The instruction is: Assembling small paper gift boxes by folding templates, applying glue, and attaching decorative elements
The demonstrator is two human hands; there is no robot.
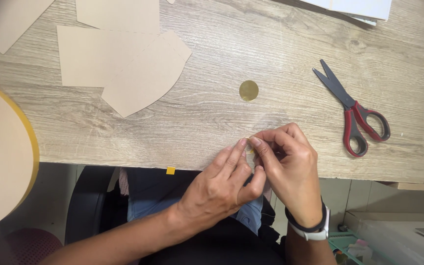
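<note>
A small gold piece (pixel 249 143), mostly hidden and seemingly a sticker, is pinched between the fingertips of the left hand (pixel 222 186) and right hand (pixel 288 162) at the table's near edge (pixel 123 156). It could be creased, or dropped off that edge, if the pinch slips.

Bare worktop (pixel 251 44) lies open from the near edge to the far side, flanked by scissors (pixel 353 110) right and card pieces (pixel 123 64) far left, only a gold disc (pixel 249 91) between.
</note>
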